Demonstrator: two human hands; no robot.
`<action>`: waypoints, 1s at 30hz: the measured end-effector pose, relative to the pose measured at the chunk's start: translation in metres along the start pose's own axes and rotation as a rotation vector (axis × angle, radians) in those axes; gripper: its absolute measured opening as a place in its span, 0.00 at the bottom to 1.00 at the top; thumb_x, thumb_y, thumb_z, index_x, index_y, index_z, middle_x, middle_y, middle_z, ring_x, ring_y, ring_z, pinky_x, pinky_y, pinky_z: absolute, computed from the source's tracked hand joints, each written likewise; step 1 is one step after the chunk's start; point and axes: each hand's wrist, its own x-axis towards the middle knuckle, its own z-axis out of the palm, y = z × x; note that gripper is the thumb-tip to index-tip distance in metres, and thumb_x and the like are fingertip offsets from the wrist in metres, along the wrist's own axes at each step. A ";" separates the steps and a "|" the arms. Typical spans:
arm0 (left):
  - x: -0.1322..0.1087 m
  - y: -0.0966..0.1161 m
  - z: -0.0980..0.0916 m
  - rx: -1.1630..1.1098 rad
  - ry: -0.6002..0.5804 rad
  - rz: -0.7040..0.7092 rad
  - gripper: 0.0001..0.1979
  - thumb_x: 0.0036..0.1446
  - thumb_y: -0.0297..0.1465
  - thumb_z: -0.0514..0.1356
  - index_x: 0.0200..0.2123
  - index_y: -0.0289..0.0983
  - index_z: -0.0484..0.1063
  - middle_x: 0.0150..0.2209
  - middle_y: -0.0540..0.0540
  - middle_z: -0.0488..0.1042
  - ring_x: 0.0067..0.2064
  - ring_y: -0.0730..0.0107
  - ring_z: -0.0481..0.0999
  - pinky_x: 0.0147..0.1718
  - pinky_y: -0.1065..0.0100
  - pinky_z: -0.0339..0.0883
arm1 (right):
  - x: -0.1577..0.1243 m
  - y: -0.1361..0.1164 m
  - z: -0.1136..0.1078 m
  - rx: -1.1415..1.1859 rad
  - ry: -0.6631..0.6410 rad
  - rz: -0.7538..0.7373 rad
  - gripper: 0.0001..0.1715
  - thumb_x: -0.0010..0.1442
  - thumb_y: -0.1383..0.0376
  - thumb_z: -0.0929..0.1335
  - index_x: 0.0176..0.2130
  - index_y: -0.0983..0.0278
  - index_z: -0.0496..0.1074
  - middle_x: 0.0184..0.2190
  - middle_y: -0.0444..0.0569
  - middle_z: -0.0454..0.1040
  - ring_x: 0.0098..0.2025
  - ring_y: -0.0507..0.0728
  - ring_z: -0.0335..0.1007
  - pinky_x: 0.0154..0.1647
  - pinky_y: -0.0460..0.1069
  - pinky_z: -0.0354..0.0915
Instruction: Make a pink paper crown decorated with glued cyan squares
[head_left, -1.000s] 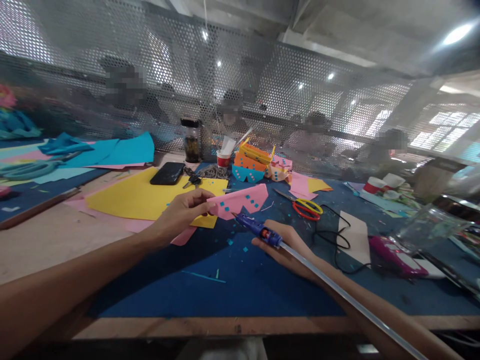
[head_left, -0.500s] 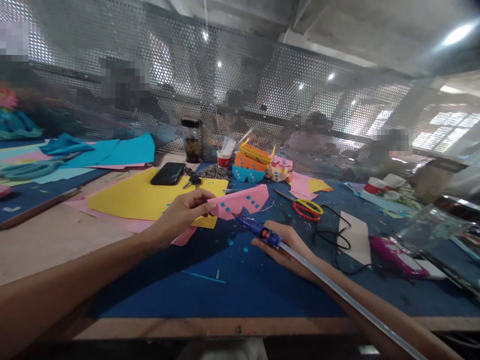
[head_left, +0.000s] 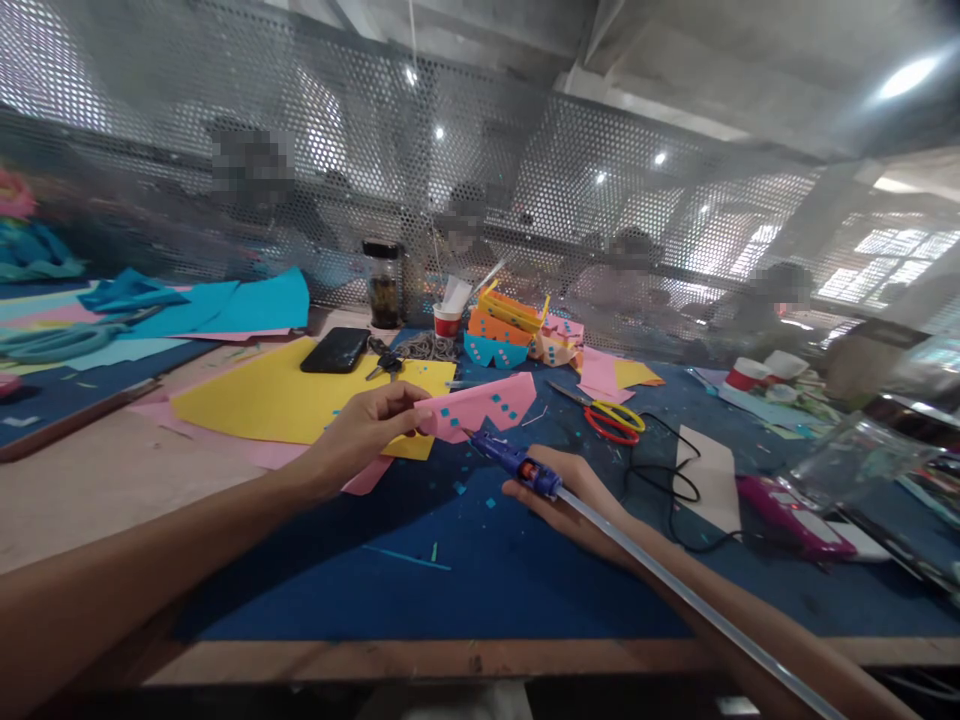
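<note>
Between thumb and fingers my left hand (head_left: pixel 382 415) pinches the left end of a pink paper cutout (head_left: pixel 480 405), shaped like glasses and dotted with small blue squares. My right hand (head_left: pixel 566 480) is wrapped round a blue glue gun (head_left: pixel 517 462); a long clear glue stick (head_left: pixel 675 575) runs out of its back end. The gun's tip is at the lower left edge of the pink cutout; whether it touches cannot be made out. Small blue paper bits (head_left: pixel 460 489) and a thin blue strip (head_left: pixel 409 556) lie on the blue tabletop (head_left: pixel 360 600) below.
Yellow paper (head_left: pixel 255 400) bears a black phone (head_left: pixel 335 349) and keys (head_left: pixel 386 360). Finished-looking paper glasses (head_left: pixel 499 330) stand behind, near a paper cup (head_left: pixel 448 318) and a lidded jar (head_left: pixel 384 285). Scissors (head_left: pixel 615 420), a black cord (head_left: pixel 664 470) and a glass jar (head_left: pixel 855 460) are on the right.
Both hands, the pink cutout and the glue gun hold nearly the same positions. The view has shifted very slightly.
</note>
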 end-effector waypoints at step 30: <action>0.000 0.001 0.002 -0.040 -0.014 -0.015 0.15 0.53 0.40 0.68 0.39 0.36 0.75 0.33 0.50 0.75 0.34 0.70 0.73 0.32 0.72 0.69 | -0.002 0.008 0.004 -0.024 0.005 0.010 0.19 0.64 0.56 0.69 0.29 0.62 0.60 0.26 0.40 0.61 0.28 0.50 0.56 0.30 0.45 0.53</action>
